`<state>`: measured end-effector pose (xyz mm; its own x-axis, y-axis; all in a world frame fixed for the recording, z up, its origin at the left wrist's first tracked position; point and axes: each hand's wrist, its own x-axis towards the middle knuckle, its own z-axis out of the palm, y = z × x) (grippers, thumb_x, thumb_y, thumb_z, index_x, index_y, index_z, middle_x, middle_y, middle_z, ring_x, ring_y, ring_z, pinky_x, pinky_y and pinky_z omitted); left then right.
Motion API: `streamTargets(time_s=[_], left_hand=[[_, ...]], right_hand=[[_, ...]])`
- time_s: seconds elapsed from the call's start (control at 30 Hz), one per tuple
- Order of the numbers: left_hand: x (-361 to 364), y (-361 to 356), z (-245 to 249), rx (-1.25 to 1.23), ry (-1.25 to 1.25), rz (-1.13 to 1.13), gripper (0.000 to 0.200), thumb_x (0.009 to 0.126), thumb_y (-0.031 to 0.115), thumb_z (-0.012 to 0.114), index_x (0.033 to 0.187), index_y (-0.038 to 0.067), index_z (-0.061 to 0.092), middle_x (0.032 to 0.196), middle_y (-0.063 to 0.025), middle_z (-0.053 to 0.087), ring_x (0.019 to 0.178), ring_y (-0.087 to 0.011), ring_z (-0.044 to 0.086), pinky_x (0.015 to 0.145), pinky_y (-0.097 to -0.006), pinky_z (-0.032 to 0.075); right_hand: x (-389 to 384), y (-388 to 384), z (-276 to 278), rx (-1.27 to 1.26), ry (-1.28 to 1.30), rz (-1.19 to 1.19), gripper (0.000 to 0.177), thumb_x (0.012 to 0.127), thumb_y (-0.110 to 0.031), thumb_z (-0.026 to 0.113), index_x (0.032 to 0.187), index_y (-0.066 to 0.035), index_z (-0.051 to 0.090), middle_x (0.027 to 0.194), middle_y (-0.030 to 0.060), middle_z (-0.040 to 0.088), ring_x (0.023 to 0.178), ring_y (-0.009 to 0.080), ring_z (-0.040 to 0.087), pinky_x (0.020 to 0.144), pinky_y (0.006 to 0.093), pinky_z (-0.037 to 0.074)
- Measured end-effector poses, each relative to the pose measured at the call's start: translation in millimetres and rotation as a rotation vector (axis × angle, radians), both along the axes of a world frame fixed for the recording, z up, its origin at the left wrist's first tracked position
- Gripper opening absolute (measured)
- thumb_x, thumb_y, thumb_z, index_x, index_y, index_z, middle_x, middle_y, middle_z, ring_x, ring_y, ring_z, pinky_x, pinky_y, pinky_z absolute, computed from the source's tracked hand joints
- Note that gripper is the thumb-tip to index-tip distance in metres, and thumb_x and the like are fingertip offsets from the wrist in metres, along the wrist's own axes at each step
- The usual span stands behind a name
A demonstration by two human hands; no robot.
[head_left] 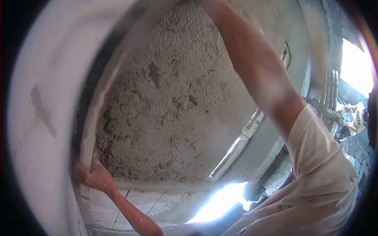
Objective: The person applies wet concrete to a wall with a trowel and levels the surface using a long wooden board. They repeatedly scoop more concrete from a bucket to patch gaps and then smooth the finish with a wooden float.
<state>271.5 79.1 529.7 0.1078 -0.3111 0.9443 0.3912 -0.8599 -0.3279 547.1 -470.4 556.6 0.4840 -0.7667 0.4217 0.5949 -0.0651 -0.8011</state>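
Along the left side of the rough, wet-looking mortar wall runs a long straightedge, which looks bowed through the lens. My left hand is closed around its lower end, with the thumb over the near face. From the right, my right arm stretches up across the wall. Its hand is cut off at the top edge, so what it holds or touches is hidden. The mortar is pitted, with a few darker hollows, and smoother toward the right.
A smooth pale surface fills the far left. Pale tile-like panels lie below the wall. A narrow bright-edged slot cuts the wall at lower right. Another person is at far right, near scattered rubble.
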Motion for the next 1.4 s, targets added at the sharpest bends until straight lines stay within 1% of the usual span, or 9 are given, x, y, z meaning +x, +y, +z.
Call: streamTargets(time_s=[0.1,0.23,0.3,0.5,0.77,0.83,0.97,1.1,1.4], left_hand=[[-25,61,-39,-0.179,0.072,0.054,0.061,0.085,0.032,0.082,0.131,-0.002,0.06,0.131,-0.024,0.061,0.129,-0.0447,0.052,0.111,-0.0585,0.037],[-74,127,-110,-0.203,0.129,0.201,0.063,0.084,0.02,0.075,0.138,-0.004,0.055,0.134,-0.0268,0.058,0.136,-0.0457,0.047,0.121,-0.0594,0.028],[-76,170,-127,-0.041,0.075,0.245,0.068,0.092,0.038,0.07,0.143,-0.004,0.051,0.144,-0.0276,0.052,0.14,-0.0474,0.042,0.121,-0.0602,0.027],[-39,130,-38,-0.1,0.02,0.215,0.064,0.086,0.029,0.08,0.134,-0.005,0.057,0.133,-0.0269,0.059,0.124,-0.0449,0.054,0.103,-0.0559,0.042],[-40,83,-93,0.09,0.108,0.293,0.062,0.088,0.026,0.077,0.135,-0.008,0.055,0.136,-0.0294,0.057,0.127,-0.0487,0.053,0.11,-0.0562,0.042],[-54,120,-162,-0.077,0.199,0.316,0.067,0.087,0.031,0.078,0.135,-0.009,0.055,0.138,-0.0283,0.057,0.131,-0.0464,0.051,0.117,-0.0543,0.037],[-72,100,-264,-0.444,0.323,0.02,0.038,0.075,0.002,0.071,0.11,-0.008,0.058,0.117,-0.0279,0.059,0.11,-0.05,0.059,0.107,-0.0584,0.043],[-102,123,-341,-0.54,0.519,0.159,0.08,0.085,0.049,0.075,0.137,-0.005,0.049,0.145,-0.0257,0.05,0.147,-0.0455,0.032,0.125,-0.0593,0.019],[-82,134,-246,-0.298,0.231,0.203,0.052,0.077,0.012,0.079,0.119,-0.007,0.056,0.114,-0.0246,0.06,0.115,-0.0464,0.057,0.097,-0.0566,0.046]], right_hand=[[116,31,-75,-0.52,-0.254,-0.439,0.052,0.1,-0.032,0.06,0.133,0.005,0.043,0.109,0.0231,0.067,0.098,0.0394,0.071,0.078,0.0503,0.059],[-49,124,-112,0.091,0.075,-0.164,0.049,0.101,-0.04,0.05,0.09,0.005,0.067,0.079,0.0175,0.07,0.069,0.0309,0.07,0.064,0.047,0.058],[-72,124,-110,0.091,0.229,0.055,0.049,0.102,-0.039,0.049,0.112,0.009,0.054,0.098,0.0229,0.068,0.082,0.0382,0.07,0.07,0.0498,0.058],[-43,63,-24,0.048,0.088,0.128,0.031,0.109,-0.028,0.053,0.114,0.0,0.063,0.094,0.0113,0.065,0.081,0.0229,0.063,0.069,0.0401,0.052],[-82,38,-85,-1.387,0.913,-0.69,0.041,0.1,-0.032,0.066,0.133,-0.008,0.063,0.127,0.0048,0.067,0.112,0.0217,0.064,0.097,0.0488,0.051],[-28,46,-168,0.056,0.118,-0.056,0.038,0.1,-0.029,0.056,0.105,0.008,0.058,0.081,0.0199,0.07,0.073,0.0317,0.07,0.068,0.0462,0.057],[-56,76,-281,0.386,0.153,0.142,0.03,0.104,-0.029,0.054,0.099,-0.001,0.062,0.082,0.0069,0.068,0.068,0.021,0.064,0.061,0.041,0.051],[-63,98,-369,0.376,0.321,0.131,0.032,0.106,-0.034,0.055,0.106,-0.003,0.063,0.086,0.004,0.066,0.069,0.0166,0.063,0.059,0.0381,0.051],[-58,111,-177,0.041,0.216,-0.109,0.038,0.102,-0.035,0.058,0.088,0.0,0.066,0.071,0.0118,0.067,0.064,0.0245,0.067,0.053,0.0381,0.053]])
